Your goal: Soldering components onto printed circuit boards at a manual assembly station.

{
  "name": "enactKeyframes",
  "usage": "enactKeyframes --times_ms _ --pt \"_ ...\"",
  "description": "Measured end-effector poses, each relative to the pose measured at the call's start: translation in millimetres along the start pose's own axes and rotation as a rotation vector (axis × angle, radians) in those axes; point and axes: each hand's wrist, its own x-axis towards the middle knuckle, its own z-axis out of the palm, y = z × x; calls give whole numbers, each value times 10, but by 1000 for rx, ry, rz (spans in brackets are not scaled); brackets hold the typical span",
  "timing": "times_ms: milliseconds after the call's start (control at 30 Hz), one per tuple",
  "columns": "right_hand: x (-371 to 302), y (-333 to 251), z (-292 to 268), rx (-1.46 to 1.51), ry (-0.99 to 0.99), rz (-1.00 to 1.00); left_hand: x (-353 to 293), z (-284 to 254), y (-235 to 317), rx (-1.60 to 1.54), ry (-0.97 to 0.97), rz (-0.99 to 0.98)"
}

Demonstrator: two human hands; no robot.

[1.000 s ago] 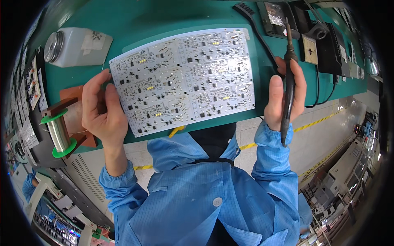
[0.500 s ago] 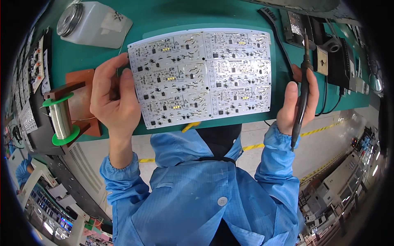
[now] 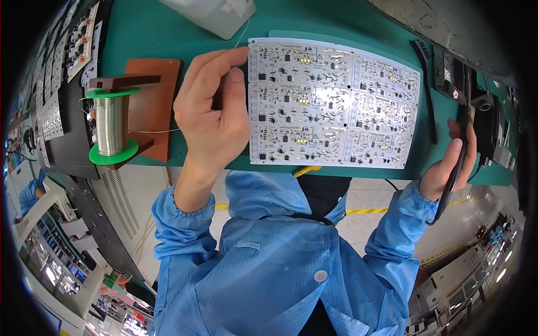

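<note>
Shifted rightward in view, the circuit board (image 3: 328, 106) bears tiny, illegible print (image 3: 319, 56)

Our view swings left: the circuit board panel (image 3: 334, 106) now looks less slanted, the brown stand (image 3: 154, 103) left of it shows clear of our left hand (image 3: 216, 120), and the bottle (image 3: 216, 17) beyond it gets cropped.

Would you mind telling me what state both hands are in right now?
Left hand: partly curled, apparently holding solder wire, beside the circuit board's left edge.
Right hand: closed around the soldering iron.
</note>
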Motion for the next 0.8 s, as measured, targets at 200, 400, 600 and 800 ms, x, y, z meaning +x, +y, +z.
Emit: enactKeyframes --times_ms 200,400,600,800 --pt "169 55 -32 -47 -96 99 45 -23 -23 -1 -47 67" --pt "153 54 41 -74 -123 95 36 -75 -9 8 -69 73" --pt "148 63 19 -86 -103 88 45 -75 4 13 -85 70" --pt "126 36 48 -55 -100 108 36 -87 60 10 -98 -5"
